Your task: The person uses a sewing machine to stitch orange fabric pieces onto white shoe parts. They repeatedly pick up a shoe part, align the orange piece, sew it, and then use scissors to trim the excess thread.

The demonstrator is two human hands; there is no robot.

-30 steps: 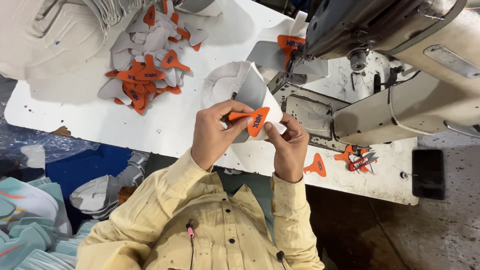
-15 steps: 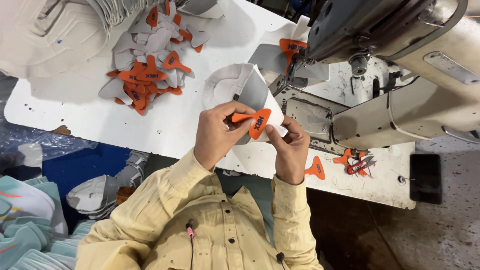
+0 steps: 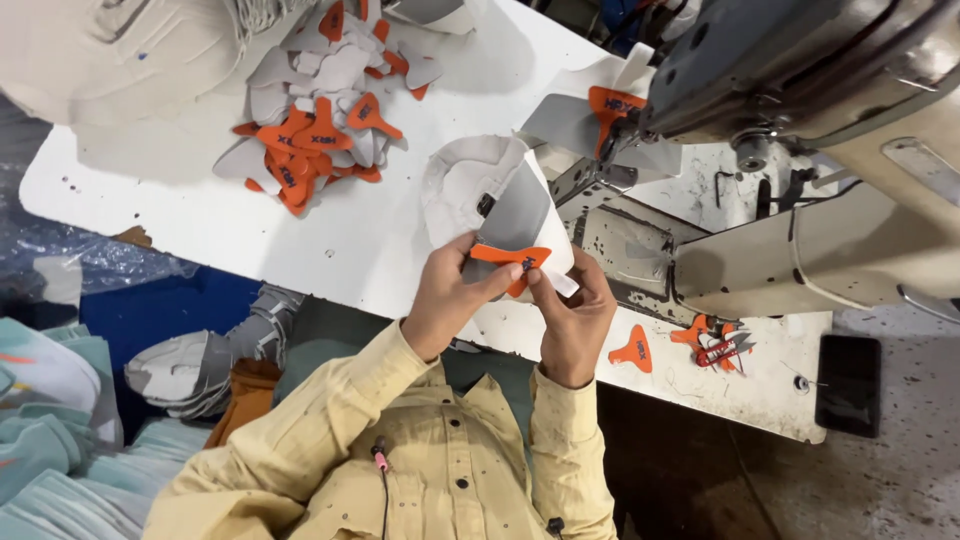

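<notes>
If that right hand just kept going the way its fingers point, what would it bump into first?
The right hand points up and slightly left, pinching the orange patch on the grey-white fabric piece. Beyond those, probably the sewing machine's metal bed, though depth is unclear.

White worktable [image 3: 250,215] over stained concrete floor [image 3: 880,480]

Two bare hands, the left hand [image 3: 450,300] and the right hand [image 3: 578,315], are showing at the frame's centre, sharing one orange T-shaped patch [image 3: 510,257] and one grey-and-white cut shoe piece [image 3: 515,205]. One beige industrial sewing machine [image 3: 800,130] is filling the upper right, with one orange patch [image 3: 612,104] sitting under its head. One loose heap of orange and grey patches [image 3: 320,120], too tangled to count, is lying at upper centre-left, while one single orange patch [image 3: 634,349], one small cluster of orange patches with red snips [image 3: 712,341] and one black phone [image 3: 848,384] are lying at lower right.
</notes>
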